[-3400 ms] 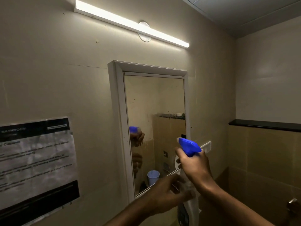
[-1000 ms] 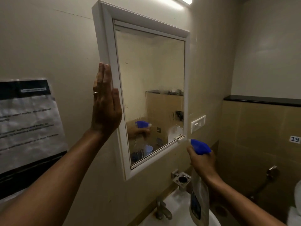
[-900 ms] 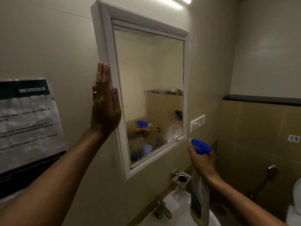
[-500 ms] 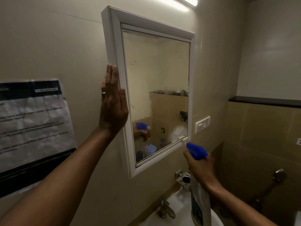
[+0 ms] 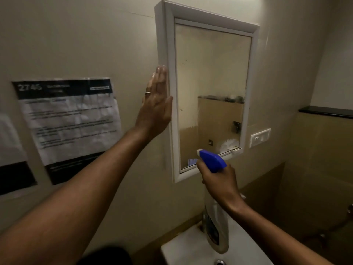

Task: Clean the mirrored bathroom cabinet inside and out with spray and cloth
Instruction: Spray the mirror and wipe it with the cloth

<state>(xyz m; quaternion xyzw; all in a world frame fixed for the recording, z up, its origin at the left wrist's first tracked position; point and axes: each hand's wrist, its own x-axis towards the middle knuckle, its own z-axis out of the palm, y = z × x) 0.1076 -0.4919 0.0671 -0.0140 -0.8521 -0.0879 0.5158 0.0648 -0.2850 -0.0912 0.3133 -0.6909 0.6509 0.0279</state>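
A white-framed mirrored cabinet (image 5: 165, 35) hangs on the beige wall with its door closed; the glass (image 5: 210, 77) looks misted toward the bottom. My left hand (image 5: 157, 104) lies flat, fingers straight, against the cabinet's left side. My right hand (image 5: 219, 180) grips the neck of a clear spray bottle (image 5: 216, 230) with a blue trigger head (image 5: 212, 159), its nozzle pointing left in front of the frame's lower edge. No cloth is in view.
A white washbasin (image 5: 191, 251) sits below the bottle. A printed paper sheet (image 5: 70, 119) is taped to the wall on the left. A white switch plate (image 5: 260, 137) is right of the cabinet, and a dark ledge (image 5: 324, 111) runs along the right wall.
The view has shifted so the cabinet sits further right. My left hand stays flat on the cabinet's side. My right hand has brought the spray bottle up in front of the frame's bottom edge.
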